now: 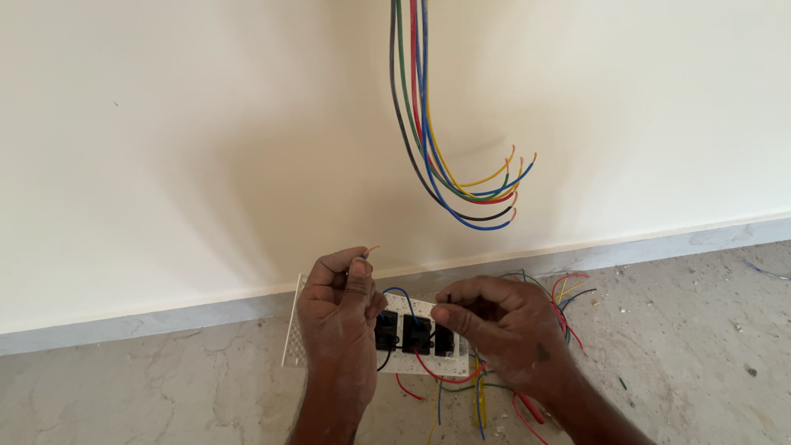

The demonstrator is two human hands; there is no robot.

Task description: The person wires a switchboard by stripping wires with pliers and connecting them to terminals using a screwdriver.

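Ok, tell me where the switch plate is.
In the head view, the white switch plate sits low at centre, held between the left hand and right hand, above the floor.

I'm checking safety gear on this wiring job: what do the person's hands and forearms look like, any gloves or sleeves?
No gloves: both the left hand and the right hand are bare, with no rings, watch or bands visible. Both forearms are bare too, with no sleeve in view. The right hand has a small dark mark on its back.

A pale marble floor [165, 387] carries loose coloured wire offcuts [568, 292].
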